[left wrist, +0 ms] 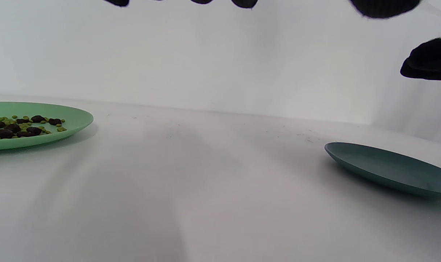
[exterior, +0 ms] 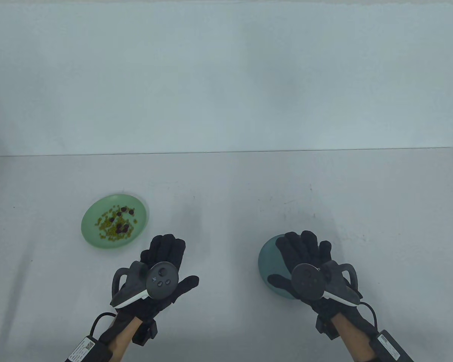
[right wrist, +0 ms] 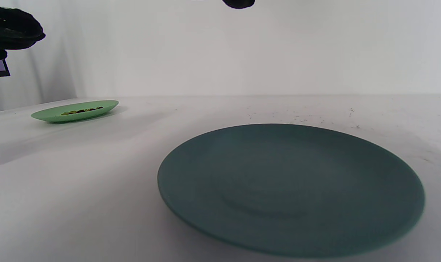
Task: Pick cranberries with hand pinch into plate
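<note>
A light green plate (exterior: 94, 230) at the left holds several dark cranberries (exterior: 121, 218) mixed with small yellow-green bits; it also shows in the left wrist view (left wrist: 75, 122) and far off in the right wrist view (right wrist: 46, 115). A dark teal plate (exterior: 268, 260) sits at the right, bare in the right wrist view (right wrist: 289, 189). My left hand (exterior: 166, 252) hovers open and empty just right of the green plate. My right hand (exterior: 302, 247) hovers open and empty over the teal plate.
The white table (exterior: 226, 188) ends at a far edge against a pale backdrop. Small dark specks lie on the table behind the teal plate (right wrist: 300, 117).
</note>
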The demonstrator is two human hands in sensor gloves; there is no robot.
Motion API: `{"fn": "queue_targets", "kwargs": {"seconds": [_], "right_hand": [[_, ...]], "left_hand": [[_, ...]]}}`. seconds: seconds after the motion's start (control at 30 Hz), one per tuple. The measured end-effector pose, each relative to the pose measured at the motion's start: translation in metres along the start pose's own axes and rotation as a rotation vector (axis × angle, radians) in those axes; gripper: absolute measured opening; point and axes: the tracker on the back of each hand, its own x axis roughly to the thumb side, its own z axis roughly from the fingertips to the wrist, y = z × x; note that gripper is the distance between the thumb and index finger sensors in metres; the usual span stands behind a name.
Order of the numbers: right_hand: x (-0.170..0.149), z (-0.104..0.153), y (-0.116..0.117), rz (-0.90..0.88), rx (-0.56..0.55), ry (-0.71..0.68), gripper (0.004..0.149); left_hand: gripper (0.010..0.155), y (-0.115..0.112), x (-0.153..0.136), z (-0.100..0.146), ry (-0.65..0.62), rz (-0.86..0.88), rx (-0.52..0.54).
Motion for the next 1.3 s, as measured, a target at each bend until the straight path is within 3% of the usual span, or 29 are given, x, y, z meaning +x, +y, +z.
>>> {"fn": "queue_targets", "kwargs": {"seconds": [0.33, 0.5, 0.7, 0.87, 1.07, 1.3], "right_hand": [[0.000, 0.000, -0.002, 0.017, -0.016, 0.004, 0.092], [0.000, 0.001, -0.003, 0.015, -0.024, 0.005, 0.091], [0.000, 0.001, -0.003, 0.017, -0.024, 0.006, 0.091], [-0.001, 0.001, -0.001, 0.019, -0.012, 0.014, 0.091], [-0.001, 0.001, -0.001, 0.023, 0.001, 0.020, 0.091], [-0.001, 0.000, -0.001, 0.027, 0.016, 0.026, 0.091]], "left_hand": [[0.091, 0.002, -0.005, -0.001, 0.032, 0.017, -0.002], [0.088, 0.017, -0.020, -0.005, 0.078, 0.017, 0.025], [0.085, 0.050, -0.067, -0.006, 0.220, -0.019, 0.094], [0.083, 0.061, -0.117, -0.005, 0.366, 0.019, 0.131], [0.080, 0.054, -0.169, -0.008, 0.529, 0.088, 0.134], [0.077, 0.030, -0.212, -0.018, 0.703, 0.147, 0.085]]}}
